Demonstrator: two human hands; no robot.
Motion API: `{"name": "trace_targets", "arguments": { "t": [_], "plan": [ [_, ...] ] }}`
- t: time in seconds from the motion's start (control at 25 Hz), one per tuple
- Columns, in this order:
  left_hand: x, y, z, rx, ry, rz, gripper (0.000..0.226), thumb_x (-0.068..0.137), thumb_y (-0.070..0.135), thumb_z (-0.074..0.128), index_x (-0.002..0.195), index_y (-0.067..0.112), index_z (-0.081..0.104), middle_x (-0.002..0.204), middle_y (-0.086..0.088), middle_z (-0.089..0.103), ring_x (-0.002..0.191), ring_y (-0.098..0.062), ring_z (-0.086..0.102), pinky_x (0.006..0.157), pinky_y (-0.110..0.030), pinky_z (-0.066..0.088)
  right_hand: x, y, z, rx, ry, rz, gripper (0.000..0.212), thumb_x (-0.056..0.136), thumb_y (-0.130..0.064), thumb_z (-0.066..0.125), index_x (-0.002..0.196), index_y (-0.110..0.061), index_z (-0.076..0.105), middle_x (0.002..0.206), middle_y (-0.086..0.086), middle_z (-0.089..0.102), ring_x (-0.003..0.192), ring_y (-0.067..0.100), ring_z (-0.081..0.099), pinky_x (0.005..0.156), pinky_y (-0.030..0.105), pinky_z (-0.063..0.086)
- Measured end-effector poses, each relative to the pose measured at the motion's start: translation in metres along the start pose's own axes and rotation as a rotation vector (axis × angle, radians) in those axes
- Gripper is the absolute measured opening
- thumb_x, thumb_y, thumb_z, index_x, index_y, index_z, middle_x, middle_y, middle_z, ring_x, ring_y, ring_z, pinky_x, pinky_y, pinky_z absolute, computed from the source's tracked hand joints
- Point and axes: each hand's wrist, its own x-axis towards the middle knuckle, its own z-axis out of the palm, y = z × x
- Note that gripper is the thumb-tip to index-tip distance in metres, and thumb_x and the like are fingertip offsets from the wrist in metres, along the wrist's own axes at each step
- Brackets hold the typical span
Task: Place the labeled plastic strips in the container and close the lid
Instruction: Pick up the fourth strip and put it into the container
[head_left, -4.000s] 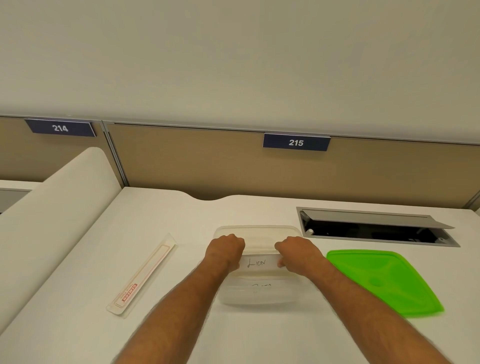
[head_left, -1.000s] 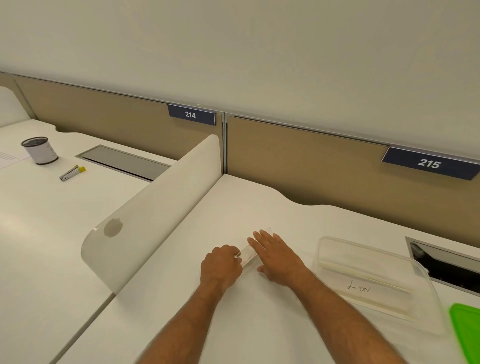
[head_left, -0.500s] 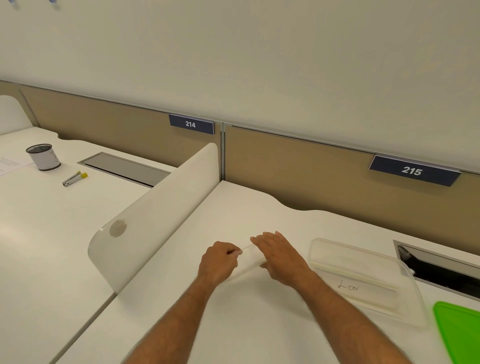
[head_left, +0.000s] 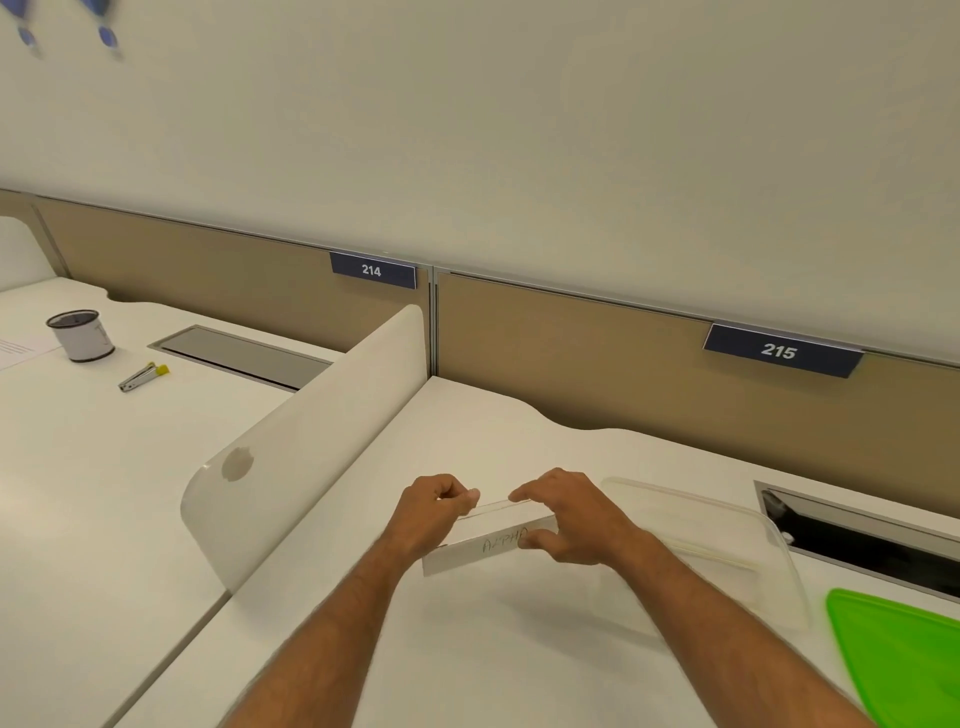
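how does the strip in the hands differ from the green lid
The strip is clear, narrow and hand-lettered; the green lid is opaque, broad and unmarked. The strip is held off the desk between the left hand and right hand; the lid lies flat, untouched. Both sit outside the clear container.

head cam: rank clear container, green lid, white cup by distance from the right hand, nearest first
From the right hand:
1. Clear container, just to its right on the same desk.
2. Green lid, further right, past the container at the frame edge.
3. White cup, far left on the neighbouring desk, beyond the divider.
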Motion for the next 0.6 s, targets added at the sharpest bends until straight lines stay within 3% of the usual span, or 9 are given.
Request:
{"name": "trace_targets", "arguments": {
  "t": [0.12,0.32,0.44,0.6],
  "plan": [
    [-0.005,0.010,-0.001,-0.031,-0.021,0.017,0.041,0.092,0.048,0.061,0.080,0.012,0.075,0.087,0.004,0.075,0.063,-0.012,0.058,0.059,-0.022,0.044,-0.011,0.002,-0.010,0.061,0.003,0.061,0.056,0.074,-0.056,0.070,0.125,-0.034,0.060,0.120,-0.011,0.065,0.112,0.010,0.054,0.096,0.029,0.045],
    [-0.012,0.013,0.002,-0.052,-0.066,0.038,0.054,0.089,0.057,0.059,0.077,0.008,0.078,0.085,-0.002,0.077,0.072,-0.016,0.067,0.073,-0.027,0.049,-0.036,0.003,-0.020,0.304,0.114,0.236,0.056,0.057,-0.063,0.078,0.101,-0.030,0.073,0.100,-0.013,0.072,0.093,0.005,0.064,0.086,0.029,0.052],
    [-0.018,0.016,0.007,-0.088,-0.126,0.083,0.071,0.080,0.063,0.062,0.081,-0.007,0.069,0.081,-0.004,0.077,0.071,-0.017,0.064,0.070,-0.031,0.042,-0.051,0.005,-0.028,0.501,0.213,0.352,0.060,0.045,-0.060,0.087,0.095,-0.029,0.074,0.095,-0.018,0.072,0.088,-0.002,0.066,0.079,0.023,0.053],
    [-0.028,0.024,0.016,-0.253,-0.146,0.159,0.058,0.076,0.055,0.065,0.085,-0.002,0.073,0.082,-0.016,0.073,0.072,-0.020,0.059,0.068,-0.032,0.038,-0.071,0.011,-0.040,0.671,0.405,0.445,0.066,0.043,-0.054,0.093,0.102,-0.032,0.071,0.095,-0.013,0.074,0.087,-0.004,0.067,0.078,0.014,0.049]
  ]
}}
